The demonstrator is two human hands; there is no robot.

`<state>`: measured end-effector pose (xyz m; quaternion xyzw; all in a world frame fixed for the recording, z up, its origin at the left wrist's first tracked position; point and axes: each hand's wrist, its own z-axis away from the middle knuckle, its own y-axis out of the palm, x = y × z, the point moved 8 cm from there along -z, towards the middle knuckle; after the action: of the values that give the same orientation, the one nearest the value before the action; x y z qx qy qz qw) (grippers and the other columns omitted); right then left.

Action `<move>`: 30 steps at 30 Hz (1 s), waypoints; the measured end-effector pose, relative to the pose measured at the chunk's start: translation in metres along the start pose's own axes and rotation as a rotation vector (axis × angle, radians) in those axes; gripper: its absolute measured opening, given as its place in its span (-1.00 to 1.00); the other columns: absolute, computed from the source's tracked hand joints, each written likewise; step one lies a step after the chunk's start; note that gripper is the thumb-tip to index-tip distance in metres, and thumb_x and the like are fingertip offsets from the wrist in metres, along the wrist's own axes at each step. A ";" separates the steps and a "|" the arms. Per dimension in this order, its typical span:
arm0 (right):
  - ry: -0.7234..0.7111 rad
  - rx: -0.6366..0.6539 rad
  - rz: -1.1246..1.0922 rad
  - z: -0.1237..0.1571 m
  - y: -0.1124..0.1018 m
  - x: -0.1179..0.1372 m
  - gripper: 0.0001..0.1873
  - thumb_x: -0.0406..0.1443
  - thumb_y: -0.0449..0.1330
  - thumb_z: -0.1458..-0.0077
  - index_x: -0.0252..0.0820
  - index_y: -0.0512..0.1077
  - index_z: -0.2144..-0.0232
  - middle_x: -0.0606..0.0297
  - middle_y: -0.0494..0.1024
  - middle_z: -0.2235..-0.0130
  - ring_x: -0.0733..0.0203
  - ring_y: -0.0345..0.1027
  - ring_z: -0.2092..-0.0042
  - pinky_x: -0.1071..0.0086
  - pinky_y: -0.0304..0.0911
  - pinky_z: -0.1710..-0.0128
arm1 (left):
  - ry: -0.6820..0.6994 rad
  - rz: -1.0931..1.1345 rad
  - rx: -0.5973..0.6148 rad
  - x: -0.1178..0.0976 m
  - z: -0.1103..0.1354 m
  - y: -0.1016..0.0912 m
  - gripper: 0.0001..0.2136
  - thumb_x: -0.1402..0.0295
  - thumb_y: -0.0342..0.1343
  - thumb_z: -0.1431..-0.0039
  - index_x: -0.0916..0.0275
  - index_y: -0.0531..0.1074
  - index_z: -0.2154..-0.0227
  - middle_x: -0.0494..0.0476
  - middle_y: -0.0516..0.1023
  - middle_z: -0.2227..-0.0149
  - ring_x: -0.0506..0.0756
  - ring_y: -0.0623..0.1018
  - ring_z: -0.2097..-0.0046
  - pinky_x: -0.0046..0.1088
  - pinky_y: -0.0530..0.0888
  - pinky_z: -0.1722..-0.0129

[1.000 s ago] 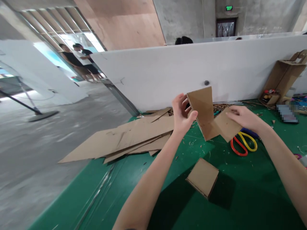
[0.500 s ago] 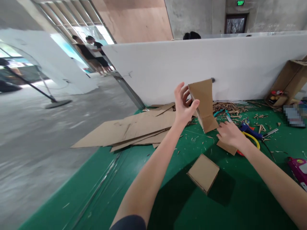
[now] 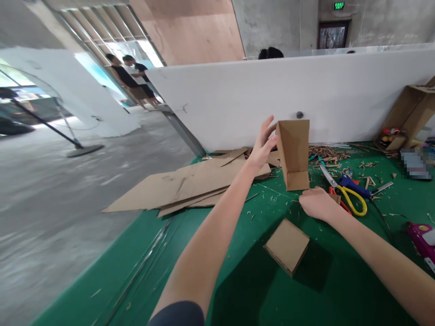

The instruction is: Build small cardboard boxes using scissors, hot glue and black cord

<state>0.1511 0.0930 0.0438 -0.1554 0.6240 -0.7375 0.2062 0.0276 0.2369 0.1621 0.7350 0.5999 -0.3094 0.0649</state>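
Observation:
My left hand [image 3: 263,146] is at the left side of a folded, open-fronted cardboard box [image 3: 295,149], thumb against its side panel and fingers partly hidden behind. The box is upright, its open side facing me. My right hand [image 3: 317,203] is curled closed just below the box's lower right corner. What its fingers hold, if anything, is hidden. A bit of flat cardboard [image 3: 335,198] shows behind that wrist. Nearer me lies a small closed cardboard block [image 3: 287,246]. Scissors with yellow handles [image 3: 355,201] lie right of my right hand.
Stacked cardboard sheets [image 3: 190,183] lie left on the green table [image 3: 163,271]. A blue glue gun [image 3: 355,184], cardboard scraps [image 3: 328,154] and a magenta tool [image 3: 421,240] are on the right. A white partition [image 3: 220,104] runs behind. People [image 3: 127,81] stand far left.
The cardboard box has turned from tilted to upright and shifted slightly right, with my left hand following. My right hand has moved left and down, uncovering the scissors.

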 end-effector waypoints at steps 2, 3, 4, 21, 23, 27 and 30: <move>-0.022 0.033 -0.041 0.003 -0.001 0.002 -0.73 -0.31 0.12 -0.19 -0.37 0.58 0.20 -0.13 0.60 0.14 -0.09 0.52 0.12 0.23 0.29 0.19 | -0.026 0.038 -0.022 0.001 0.003 -0.006 -0.41 -0.02 0.09 -0.24 -0.18 0.09 -0.30 0.19 0.39 -0.25 0.19 0.60 -0.03 -0.28 0.63 0.22; -0.040 0.055 -0.066 0.004 -0.001 0.004 -0.72 -0.26 0.16 -0.17 -0.33 0.58 0.21 -0.10 0.61 0.14 -0.07 0.52 0.14 0.26 0.30 0.23 | -0.038 0.057 -0.031 0.002 0.005 -0.008 -0.40 -0.03 0.10 -0.22 -0.19 0.10 -0.29 0.18 0.39 -0.25 0.19 0.61 -0.01 -0.29 0.62 0.24; -0.063 0.081 -0.096 0.006 -0.001 0.007 -0.72 -0.21 0.19 -0.16 -0.29 0.59 0.22 -0.04 0.62 0.16 -0.03 0.53 0.17 0.30 0.30 0.29 | -0.051 0.074 -0.034 0.002 0.005 -0.010 -0.39 -0.05 0.11 -0.21 -0.20 0.10 -0.29 0.18 0.40 -0.24 0.19 0.61 0.01 -0.31 0.62 0.26; 0.042 0.000 -0.240 -0.046 0.007 -0.057 -0.78 -0.36 0.07 -0.30 -0.22 0.49 0.11 0.15 0.54 0.03 0.14 0.44 0.02 0.30 0.34 0.04 | -0.129 -0.211 -0.539 -0.053 0.019 -0.095 -0.37 -0.18 0.05 -0.18 -0.16 0.07 -0.25 0.09 0.32 -0.25 0.21 0.46 -0.16 -0.29 0.56 0.19; 0.086 0.011 -0.239 -0.063 0.010 -0.063 -0.70 -0.21 0.16 -0.29 -0.20 0.42 -0.02 0.14 0.48 -0.05 0.11 0.43 0.02 0.14 0.40 0.04 | -0.146 -0.208 -0.588 -0.054 0.024 -0.099 -0.40 -0.19 0.01 -0.20 -0.16 0.07 -0.23 0.09 0.32 -0.23 0.21 0.45 -0.18 -0.29 0.57 0.19; 0.215 -0.096 -0.207 -0.079 0.005 -0.068 -0.62 -0.17 0.19 -0.27 -0.21 0.39 -0.08 0.10 0.45 -0.09 0.07 0.42 0.00 0.09 0.40 0.03 | -0.168 -0.130 -0.661 -0.053 0.035 -0.097 -0.38 -0.23 0.09 -0.09 -0.16 0.15 -0.16 0.11 0.36 -0.19 0.24 0.48 -0.14 -0.30 0.58 0.23; 0.230 -0.208 -0.217 -0.079 0.000 -0.061 -0.63 -0.19 0.17 -0.29 -0.20 0.38 -0.08 0.09 0.44 -0.11 0.07 0.40 -0.03 0.08 0.39 0.00 | -0.185 -0.113 -0.670 -0.052 0.040 -0.095 -0.41 -0.19 0.10 -0.11 -0.18 0.17 -0.16 0.08 0.35 -0.19 0.23 0.48 -0.14 -0.33 0.57 0.24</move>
<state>0.1653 0.1914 0.0317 -0.1570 0.6958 -0.6999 0.0356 -0.0802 0.2000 0.1843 0.6072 0.6994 -0.1638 0.3396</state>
